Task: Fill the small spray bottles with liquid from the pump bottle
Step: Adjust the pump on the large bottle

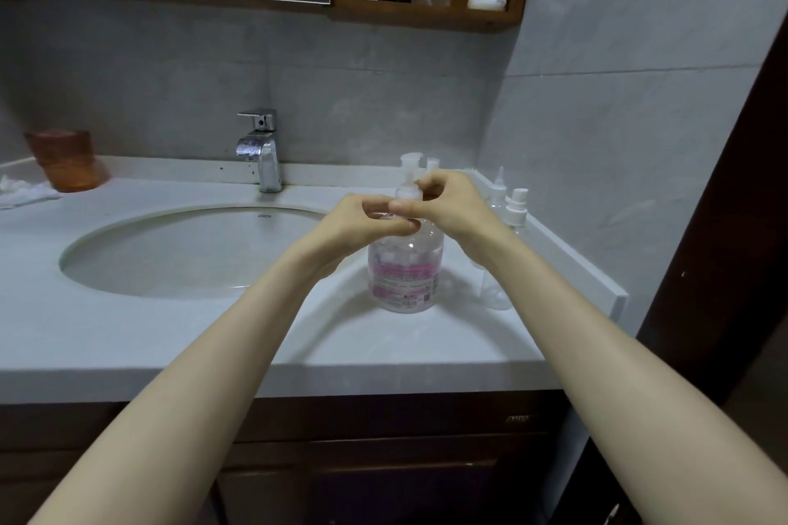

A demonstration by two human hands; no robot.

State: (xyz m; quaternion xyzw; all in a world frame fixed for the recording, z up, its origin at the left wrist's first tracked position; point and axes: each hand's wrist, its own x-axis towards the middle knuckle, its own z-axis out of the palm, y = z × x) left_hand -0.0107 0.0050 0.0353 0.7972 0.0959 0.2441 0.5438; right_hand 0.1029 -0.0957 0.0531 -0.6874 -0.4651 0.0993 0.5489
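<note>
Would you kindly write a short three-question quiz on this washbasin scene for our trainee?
1. True or false: the left hand and right hand both grip the pump bottle near its top.
2. The small spray bottles stand: A) in the basin, B) right of the pump bottle, C) on the shelf.
3. Fill in: the orange cup stands to the ___ of the faucet.
Key: 1 true; 2 B; 3 left.

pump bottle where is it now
In the head view the pump bottle stands on the counter right of the sink, held at its neck by the left hand and right hand, small spray bottles to its right.
</note>
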